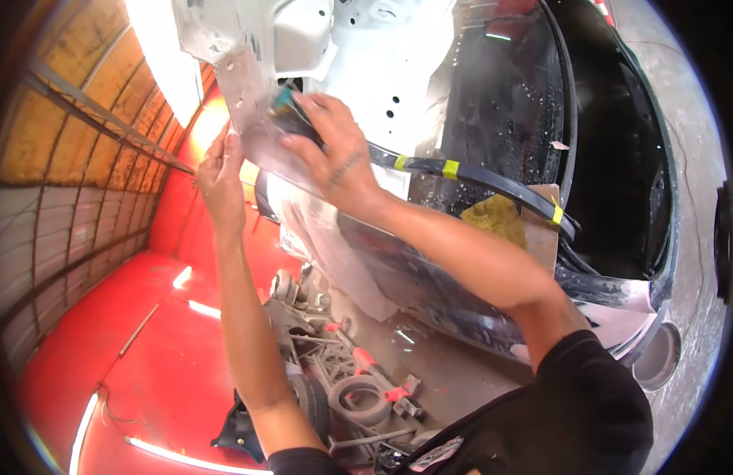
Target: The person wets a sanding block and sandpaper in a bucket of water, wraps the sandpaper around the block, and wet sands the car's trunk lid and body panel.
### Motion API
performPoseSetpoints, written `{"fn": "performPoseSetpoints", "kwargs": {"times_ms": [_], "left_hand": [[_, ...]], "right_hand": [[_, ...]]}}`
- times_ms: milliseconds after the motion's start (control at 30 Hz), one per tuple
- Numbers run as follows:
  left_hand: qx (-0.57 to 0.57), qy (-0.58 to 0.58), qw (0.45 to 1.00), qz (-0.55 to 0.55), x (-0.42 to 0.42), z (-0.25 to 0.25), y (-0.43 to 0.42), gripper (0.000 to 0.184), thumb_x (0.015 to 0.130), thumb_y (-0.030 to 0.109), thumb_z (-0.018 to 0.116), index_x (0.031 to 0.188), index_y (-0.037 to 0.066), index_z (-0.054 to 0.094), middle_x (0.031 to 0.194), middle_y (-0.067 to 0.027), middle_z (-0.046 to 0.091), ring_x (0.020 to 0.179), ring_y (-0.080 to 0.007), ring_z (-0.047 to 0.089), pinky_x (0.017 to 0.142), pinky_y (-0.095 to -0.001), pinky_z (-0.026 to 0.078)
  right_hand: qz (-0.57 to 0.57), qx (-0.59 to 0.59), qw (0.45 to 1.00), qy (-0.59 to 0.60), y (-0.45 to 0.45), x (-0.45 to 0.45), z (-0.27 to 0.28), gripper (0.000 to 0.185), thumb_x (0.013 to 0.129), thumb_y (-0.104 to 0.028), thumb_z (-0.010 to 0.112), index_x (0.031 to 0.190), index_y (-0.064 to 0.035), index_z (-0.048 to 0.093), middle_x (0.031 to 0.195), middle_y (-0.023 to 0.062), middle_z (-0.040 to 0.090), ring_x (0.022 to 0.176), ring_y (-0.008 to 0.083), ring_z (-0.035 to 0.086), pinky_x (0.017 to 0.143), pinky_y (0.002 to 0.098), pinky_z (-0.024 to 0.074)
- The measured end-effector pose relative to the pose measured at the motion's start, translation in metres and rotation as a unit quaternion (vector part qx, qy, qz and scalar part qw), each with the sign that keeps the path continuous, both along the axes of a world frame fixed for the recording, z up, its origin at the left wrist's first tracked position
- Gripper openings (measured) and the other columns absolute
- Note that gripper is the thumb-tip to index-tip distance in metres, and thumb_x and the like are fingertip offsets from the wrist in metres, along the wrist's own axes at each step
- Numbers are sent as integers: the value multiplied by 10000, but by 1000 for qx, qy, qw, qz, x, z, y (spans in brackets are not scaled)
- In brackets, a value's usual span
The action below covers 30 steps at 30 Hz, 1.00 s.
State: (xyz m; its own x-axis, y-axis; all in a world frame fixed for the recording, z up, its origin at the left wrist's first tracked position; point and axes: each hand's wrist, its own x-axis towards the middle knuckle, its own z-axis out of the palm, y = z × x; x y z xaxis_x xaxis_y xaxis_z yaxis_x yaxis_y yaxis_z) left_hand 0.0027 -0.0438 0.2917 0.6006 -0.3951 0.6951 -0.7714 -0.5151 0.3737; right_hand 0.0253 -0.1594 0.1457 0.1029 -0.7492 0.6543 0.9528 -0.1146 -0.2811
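My right hand (335, 150) is wrapped around a sanding block (295, 111), dark with a teal end and smeared by motion. The block lies against a whitish-grey, dusty car body panel (263, 150). To its left, my left hand (222, 170) grips the outer edge of the same panel, thumb and fingers close together; the fingers' far side is hidden. Just right of my right hand, a black cable or trim strip (493, 180) with bands of yellow tape runs along the car body.
A yellow sheet (497, 219) and cardboard (543, 237) lie on the car. Pale sheeting (323, 237) hangs down its side. Below are a tyre (360, 399), red-and-grey metal parts (366, 360) and other clutter. A round bucket (659, 356) stands at right; a red wall (145, 348) is at left.
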Motion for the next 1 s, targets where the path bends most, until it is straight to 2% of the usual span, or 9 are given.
{"fn": "performPoseSetpoints", "kwargs": {"times_ms": [100, 133, 233, 267, 467, 600, 767, 800, 1000], "left_hand": [[1, 34, 999, 11, -2, 11, 4, 462, 1101, 298, 604, 1367, -76, 650, 1280, -131, 714, 1208, -202, 655, 1104, -400, 487], [7, 43, 999, 12, -1, 13, 6, 475, 1108, 321, 591, 1361, -76, 655, 1280, -127, 713, 1207, -200, 655, 1110, -401, 487], [-19, 72, 997, 2, 6, 14, 17, 446, 1109, 300, 589, 1357, -64, 663, 1275, -109, 714, 1199, -191, 654, 1112, -398, 491], [-4, 70, 998, 4, -5, 8, 6, 436, 1128, 295, 554, 1357, -69, 628, 1346, -115, 677, 1255, -201, 636, 1121, -437, 478], [34, 57, 998, 24, -4, 13, 5, 421, 1146, 256, 510, 1425, -46, 601, 1391, -99, 659, 1262, -193, 628, 1129, -437, 476], [40, 53, 998, 23, 2, 11, 12, 419, 1148, 257, 505, 1426, -39, 610, 1415, -96, 649, 1257, -182, 626, 1103, -424, 489], [65, 27, 997, 21, 11, 15, 15, 424, 1146, 278, 516, 1413, -34, 624, 1342, -90, 686, 1200, -169, 649, 1035, -386, 527], [79, 20, 996, 22, 13, 14, 20, 426, 1145, 283, 520, 1409, -35, 626, 1323, -88, 695, 1186, -168, 654, 1018, -378, 535], [71, -10, 996, 43, 8, 7, 14, 411, 1140, 284, 538, 1366, -37, 659, 1279, -80, 705, 1126, -162, 664, 967, -358, 552]], "right_hand": [[-24, 76, 996, -37, -1, 7, 51, 555, 898, -94, 775, 1401, 58, 594, 1322, 255, 592, 1194, 425, 579, 1024, 437, 487], [-15, 92, 994, -64, 11, 14, 57, 572, 886, -65, 764, 1405, 89, 578, 1288, 277, 571, 1156, 439, 567, 1013, 464, 480], [-65, 96, 993, -14, 71, 43, 37, 581, 883, -35, 746, 1411, 117, 558, 1262, 303, 548, 1154, 454, 553, 1005, 492, 475], [-11, 85, 996, -19, 75, 38, 32, 588, 878, -13, 729, 1416, 133, 543, 1254, 317, 531, 1150, 458, 539, 1004, 505, 467], [-27, 128, 988, -80, 30, 26, 71, 591, 864, 0, 721, 1410, 141, 545, 1222, 295, 533, 1108, 420, 538, 968, 453, 469], [-64, 116, 989, -68, 58, 40, 49, 552, 872, -44, 737, 1357, 164, 575, 1224, 289, 547, 1065, 414, 548, 943, 470, 472], [-181, 95, 977, -60, 25, 39, 76, 554, 867, -56, 745, 1349, 164, 581, 1207, 280, 557, 1033, 406, 545, 890, 479, 468], [-99, 155, 978, -98, 12, 27, 86, 586, 855, -43, 737, 1374, 167, 563, 1195, 274, 555, 1022, 402, 544, 873, 479, 464], [-119, 129, 978, -117, 49, 45, 57, 618, 854, -61, 719, 1410, 150, 550, 1147, 276, 548, 983, 401, 526, 887, 497, 456]]}}
